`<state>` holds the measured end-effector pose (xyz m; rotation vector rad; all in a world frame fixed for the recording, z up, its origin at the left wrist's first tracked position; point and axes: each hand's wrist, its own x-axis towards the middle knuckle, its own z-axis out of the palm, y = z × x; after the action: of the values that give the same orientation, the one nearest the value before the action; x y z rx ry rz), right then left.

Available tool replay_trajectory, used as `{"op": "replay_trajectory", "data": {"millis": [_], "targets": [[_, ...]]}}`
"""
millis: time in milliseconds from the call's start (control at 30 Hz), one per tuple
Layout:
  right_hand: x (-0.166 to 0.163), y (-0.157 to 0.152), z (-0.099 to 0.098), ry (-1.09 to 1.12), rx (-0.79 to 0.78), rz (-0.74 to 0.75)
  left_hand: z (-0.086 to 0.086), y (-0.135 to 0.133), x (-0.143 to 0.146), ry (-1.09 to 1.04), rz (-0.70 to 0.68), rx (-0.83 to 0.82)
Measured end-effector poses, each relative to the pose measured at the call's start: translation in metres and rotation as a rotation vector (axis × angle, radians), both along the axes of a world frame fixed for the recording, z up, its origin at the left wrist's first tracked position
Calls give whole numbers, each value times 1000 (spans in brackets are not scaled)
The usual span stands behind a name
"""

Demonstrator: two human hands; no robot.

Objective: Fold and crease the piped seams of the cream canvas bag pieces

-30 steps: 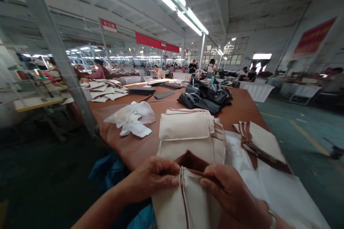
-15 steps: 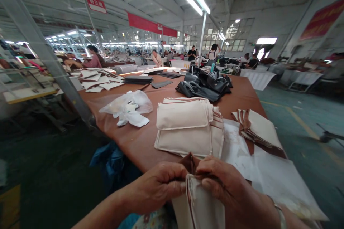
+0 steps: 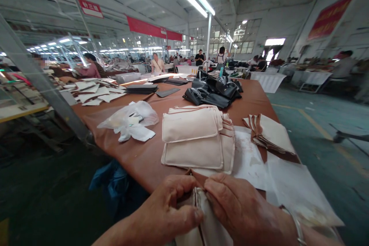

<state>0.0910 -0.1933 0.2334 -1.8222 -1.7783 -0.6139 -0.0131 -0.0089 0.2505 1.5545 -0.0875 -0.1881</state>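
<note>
Head view: the cream sewn piece (image 3: 215, 225) with brown lining stands, seam up, low at the near side, in front of the table; what bears it from below I cannot tell. Left hand (image 3: 168, 207) is closed on its top edge, thumb lying across beside the seam. Right hand (image 3: 242, 205) is also closed on it, fingers folded over the edge, its thumb hidden. A second ago the hands are further apart, both thumbs show and the brown mouth gapes wide; now they nearly meet and little lining shows.

Beyond, the cream stack (image 3: 191, 138) lies unchanged on the brown table cover (image 3: 127, 161), with the plastic bag (image 3: 129, 119) to its left, smaller stack (image 3: 273, 134) to its right and black bags (image 3: 213, 90) behind. Further off, a bent co-worker (image 3: 157, 64) now stands upright.
</note>
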Motion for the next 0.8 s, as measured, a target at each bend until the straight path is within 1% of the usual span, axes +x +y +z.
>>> {"op": "replay_trajectory", "data": {"millis": [67,133,200,233,300,433,500,567,633,667,733,800], "targets": [[0,1,0,24,22,30,0,-4,-1,7,31,19],[1,2,-1,157,38,54,0,-6,-1,11,62,4],[3,1,-3,307,55,45,-1,-6,-1,25,87,-50],[4,0,-4,341,65,37,-2,-6,-1,32,99,-81],[5,-3,-5,317,62,36,-5,-6,-1,53,108,-121],[6,-5,-7,202,38,54,-9,-7,-1,59,126,-98],[8,-3,-8,194,21,120,-8,-10,-2,87,119,-42],[10,-2,-6,223,-19,223,-5,-13,-3,165,96,15],[11,-2,-3,208,-16,267,-1,-15,-3,231,98,48],[10,-4,-1,173,11,252,1,-16,-3,235,107,43],[7,-6,1,75,95,169,3,-17,-3,186,122,22],[3,-9,0,42,154,87,4,-18,-1,139,119,24]]}}
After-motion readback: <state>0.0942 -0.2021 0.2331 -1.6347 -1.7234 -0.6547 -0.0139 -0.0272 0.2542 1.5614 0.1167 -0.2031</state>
